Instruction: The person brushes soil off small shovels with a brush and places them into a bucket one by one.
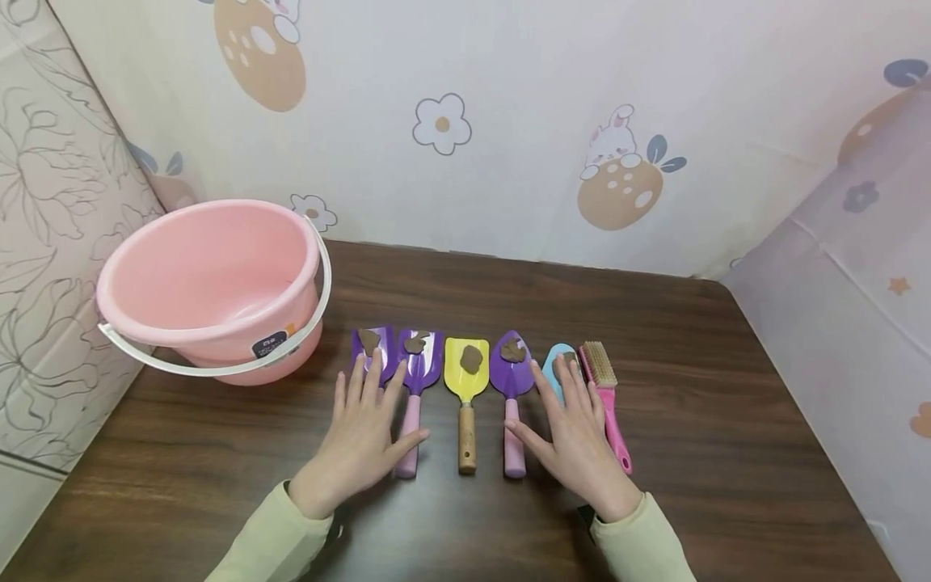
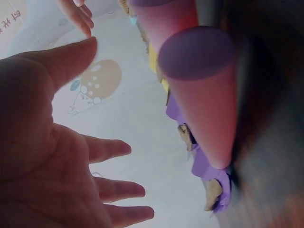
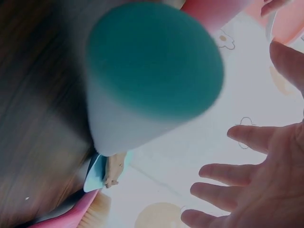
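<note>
My left hand [image 1: 360, 440] hovers with fingers spread over a purple square-bladed shovel [image 1: 388, 349] at the row's left end. Beside it lies a second purple shovel [image 1: 429, 368] with a pink handle, then a yellow shovel [image 1: 457, 378] with a wooden handle. A pointed purple trowel [image 1: 512, 380] comes after these. Over a light blue trowel [image 1: 550, 373], my right hand [image 1: 575, 444] also hovers, fingers spread and holding nothing. This hand hides much of the blue trowel, whose handle end looks teal [image 3: 156, 61] in the right wrist view. Brown clumps [image 1: 471, 359] sit on the blades.
A pink bucket [image 1: 218, 330] with a white handle stands at the table's left. At the right end of the row lies a pink brush [image 1: 617, 432] with pale bristles. A printed curtain [image 1: 509, 65] hangs behind the dark wooden table [image 1: 727, 453].
</note>
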The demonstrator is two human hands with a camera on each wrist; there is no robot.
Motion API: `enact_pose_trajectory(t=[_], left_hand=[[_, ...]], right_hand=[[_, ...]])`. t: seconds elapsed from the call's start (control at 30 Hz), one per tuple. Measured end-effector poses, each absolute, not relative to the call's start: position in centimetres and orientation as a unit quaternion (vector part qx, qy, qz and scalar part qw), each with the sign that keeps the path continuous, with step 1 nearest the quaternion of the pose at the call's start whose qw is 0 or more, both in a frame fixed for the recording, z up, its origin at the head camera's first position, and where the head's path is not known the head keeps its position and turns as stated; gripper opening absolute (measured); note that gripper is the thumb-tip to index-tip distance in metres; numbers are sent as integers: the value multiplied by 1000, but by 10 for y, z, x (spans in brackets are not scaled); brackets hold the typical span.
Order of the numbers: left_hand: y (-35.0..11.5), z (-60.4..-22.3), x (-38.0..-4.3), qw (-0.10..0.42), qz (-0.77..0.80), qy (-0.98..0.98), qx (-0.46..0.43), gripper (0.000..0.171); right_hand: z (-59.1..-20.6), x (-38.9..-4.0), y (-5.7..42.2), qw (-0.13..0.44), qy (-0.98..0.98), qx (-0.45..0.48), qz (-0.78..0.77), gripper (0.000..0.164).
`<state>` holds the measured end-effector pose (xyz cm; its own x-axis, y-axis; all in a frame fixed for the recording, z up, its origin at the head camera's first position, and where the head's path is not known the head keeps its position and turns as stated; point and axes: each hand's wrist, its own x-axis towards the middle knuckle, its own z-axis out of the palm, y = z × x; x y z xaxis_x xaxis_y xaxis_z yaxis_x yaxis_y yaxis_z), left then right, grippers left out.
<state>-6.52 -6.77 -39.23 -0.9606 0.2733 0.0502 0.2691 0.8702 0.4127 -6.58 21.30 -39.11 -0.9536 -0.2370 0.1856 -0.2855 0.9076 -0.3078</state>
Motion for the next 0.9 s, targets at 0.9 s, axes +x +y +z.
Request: enact_pose_trajectory(t=[0.9], left_hand=[[-89, -402, -65, -40, 206, 976, 50, 61]], right_hand=[[-388, -58, 248, 155, -969, 62, 181, 51]])
